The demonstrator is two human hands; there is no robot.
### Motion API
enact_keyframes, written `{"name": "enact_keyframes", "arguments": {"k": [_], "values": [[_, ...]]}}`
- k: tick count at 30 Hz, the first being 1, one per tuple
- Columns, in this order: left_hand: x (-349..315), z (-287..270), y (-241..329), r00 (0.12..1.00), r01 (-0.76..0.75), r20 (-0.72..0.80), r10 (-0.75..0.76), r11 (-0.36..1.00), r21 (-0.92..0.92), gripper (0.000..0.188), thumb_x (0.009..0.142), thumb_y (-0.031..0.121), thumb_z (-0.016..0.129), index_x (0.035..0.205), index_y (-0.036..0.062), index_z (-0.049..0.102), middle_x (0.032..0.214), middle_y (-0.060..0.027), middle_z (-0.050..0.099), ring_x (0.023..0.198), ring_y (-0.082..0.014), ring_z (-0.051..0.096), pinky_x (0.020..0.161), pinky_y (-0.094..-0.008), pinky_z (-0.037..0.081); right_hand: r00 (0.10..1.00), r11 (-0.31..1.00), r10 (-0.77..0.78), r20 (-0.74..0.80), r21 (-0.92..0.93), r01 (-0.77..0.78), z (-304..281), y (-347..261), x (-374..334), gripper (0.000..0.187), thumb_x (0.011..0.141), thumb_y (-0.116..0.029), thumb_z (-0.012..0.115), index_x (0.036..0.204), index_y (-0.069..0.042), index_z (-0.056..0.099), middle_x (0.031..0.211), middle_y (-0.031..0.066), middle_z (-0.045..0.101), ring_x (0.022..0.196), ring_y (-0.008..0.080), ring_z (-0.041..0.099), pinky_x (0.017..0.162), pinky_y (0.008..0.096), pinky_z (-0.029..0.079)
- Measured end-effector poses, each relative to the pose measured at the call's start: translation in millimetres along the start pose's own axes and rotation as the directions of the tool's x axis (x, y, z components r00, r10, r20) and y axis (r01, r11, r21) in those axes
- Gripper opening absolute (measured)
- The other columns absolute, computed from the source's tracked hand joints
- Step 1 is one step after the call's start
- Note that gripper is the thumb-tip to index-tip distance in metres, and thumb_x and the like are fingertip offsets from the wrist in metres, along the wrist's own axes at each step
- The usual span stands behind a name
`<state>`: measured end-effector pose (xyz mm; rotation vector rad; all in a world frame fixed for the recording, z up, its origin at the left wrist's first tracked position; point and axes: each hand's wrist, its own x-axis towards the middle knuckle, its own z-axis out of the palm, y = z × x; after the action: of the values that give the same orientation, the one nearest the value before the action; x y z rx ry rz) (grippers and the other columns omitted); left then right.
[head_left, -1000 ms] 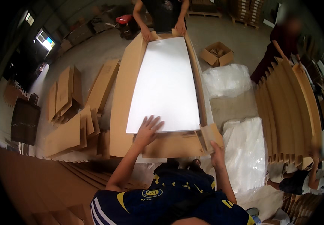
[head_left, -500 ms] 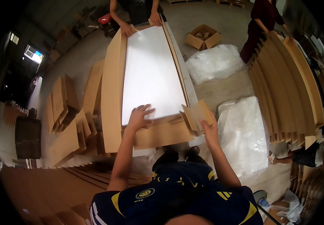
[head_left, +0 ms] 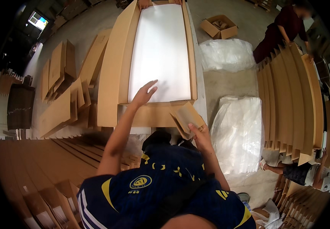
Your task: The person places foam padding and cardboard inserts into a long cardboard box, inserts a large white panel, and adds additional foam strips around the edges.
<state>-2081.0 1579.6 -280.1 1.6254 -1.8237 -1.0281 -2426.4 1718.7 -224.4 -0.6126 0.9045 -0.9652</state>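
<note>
White panel (head_left: 163, 53) (just one) lies in one open carton (head_left: 113, 57).

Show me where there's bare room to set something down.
Bare room: the white panel beyond the left hand, and the patch between the far plastic bundle and the near bundle. Crowded: left of the open carton, among brown cartons, and at its near end, where the right hand holds a cardboard piece.
</note>
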Motion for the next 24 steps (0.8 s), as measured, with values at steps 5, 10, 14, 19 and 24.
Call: {"name": "enact_keyframes", "arguments": {"k": [5, 10, 14, 19, 24], "values": [[-79.9, 6.3, 142.8, 0.892, -0.43, -0.059, 0.449, 0.88, 0.203, 0.057, 0.081, 0.009, 0.073, 0.137, 0.0132, 0.062, 0.14, -0.0134, 0.058, 0.131, -0.0329, 0.053, 0.11, -0.0429, 0.043, 0.972, 0.926, -0.233, 0.031, -0.299, 0.232, 25.2, -19.7, 3.4, 0.054, 0.099, -0.022, 0.068, 0.144, 0.002, 0.049, 0.127, 0.0089, 0.063, 0.117, 0.014, 0.057, 0.101, 0.0291, 0.045], [-104.1, 19.2, 110.3, 0.887, -0.461, 0.028, 0.46, 0.887, 0.027, 0.047, 0.073, 0.004, 0.079, 0.118, 0.0129, 0.071, 0.122, -0.0096, 0.066, 0.117, -0.0322, 0.06, 0.098, -0.0418, 0.05, 0.979, 0.898, -0.124, 0.162, -0.402, 0.18, 47.3, -29.0, 23.1, 0.067, 0.098, -0.032, 0.07, 0.148, 0.003, 0.043, 0.137, 0.0115, 0.058, 0.124, 0.0174, 0.053, 0.106, 0.0309, 0.042], [-90.2, -16.0, 103.2, 0.913, -0.397, 0.021, 0.408, 0.898, -0.192, 0.041, 0.068, -0.003, 0.077, 0.107, 0.0079, 0.075, 0.112, -0.0087, 0.07, 0.108, -0.0306, 0.063, 0.094, -0.0407, 0.052, 0.976, 0.887, 0.006, 0.217, -0.452, 0.095, 79.1, -57.9, 33.6, 0.07, 0.099, -0.037, 0.068, 0.152, 0.0, 0.04, 0.142, 0.012, 0.054, 0.13, 0.0187, 0.049, 0.111, 0.0333, 0.038], [-74.4, -37.9, 80.0, 0.898, -0.416, -0.045, 0.439, 0.809, -0.416, 0.028, 0.086, 0.021, 0.077, 0.11, 0.0075, 0.076, 0.11, -0.0088, 0.071, 0.105, -0.0278, 0.064, 0.093, -0.0382, 0.049, 0.955, 0.771, 0.231, 0.185, -0.634, -0.064, 121.4, -97.1, 68.3, 0.068, 0.103, -0.039, 0.061, 0.154, -0.001, 0.037, 0.138, 0.0094, 0.057, 0.125, 0.0177, 0.052, 0.106, 0.0322, 0.042], [-58.8, -43.7, 42.7, 0.958, -0.285, -0.165, 0.235, 0.696, -0.659, 0.03, 0.099, 0.031, 0.065, 0.106, 0.0026, 0.073, 0.109, -0.007, 0.07, 0.099, -0.0206, 0.063, 0.091, -0.0334, 0.049, 0.985, 0.664, 0.148, 0.091, -0.747, -0.031, 137.4, -103.1, 97.6, 0.063, 0.104, -0.044, 0.059, 0.15, -0.003, 0.045, 0.13, 0.0086, 0.061, 0.115, 0.0145, 0.056, 0.096, 0.03, 0.049]]}}
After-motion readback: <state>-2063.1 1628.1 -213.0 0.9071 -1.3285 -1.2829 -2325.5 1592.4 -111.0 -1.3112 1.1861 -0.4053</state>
